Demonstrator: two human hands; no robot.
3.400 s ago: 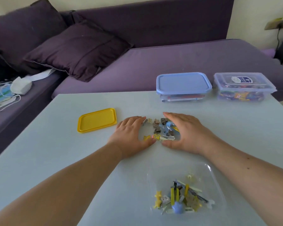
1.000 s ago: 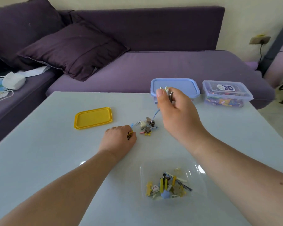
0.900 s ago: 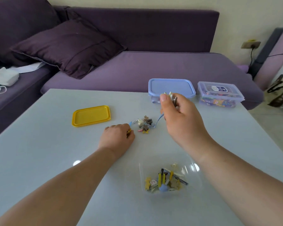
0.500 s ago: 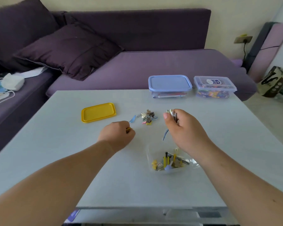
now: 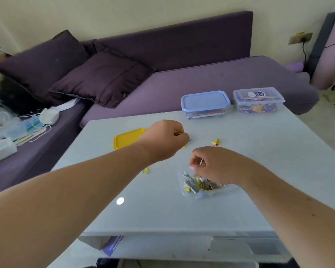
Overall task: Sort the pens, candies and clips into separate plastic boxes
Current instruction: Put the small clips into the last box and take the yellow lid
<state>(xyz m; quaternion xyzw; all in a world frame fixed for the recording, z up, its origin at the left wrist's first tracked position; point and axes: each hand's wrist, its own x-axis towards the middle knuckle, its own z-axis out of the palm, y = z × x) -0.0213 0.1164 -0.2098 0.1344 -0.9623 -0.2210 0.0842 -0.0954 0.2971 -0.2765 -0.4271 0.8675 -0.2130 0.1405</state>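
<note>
Hovering over the open clear box [image 5: 199, 187] near the front of the pale table [image 5: 259, 161], the right hand [image 5: 219, 167] had its fingers curled, pinching what looked like a thin pale clip; the blur left that uncertain. Inside the box lay a jumble of clips [image 5: 197, 185], yellow, grey and blue. A small yellow clip [image 5: 145, 170] lay on the table to the left of the box. Farther out, the left hand [image 5: 162, 141] was closed round a few yellowish clips. Another yellow clip [image 5: 216, 142] sat alone to the right of it, and a yellow lid [image 5: 125, 140] lay flat just behind that wrist. At the far edge stood a blue-lidded box [image 5: 205, 103] and a clear-lidded box [image 5: 258, 99] of colourful candies, side by side.
</note>
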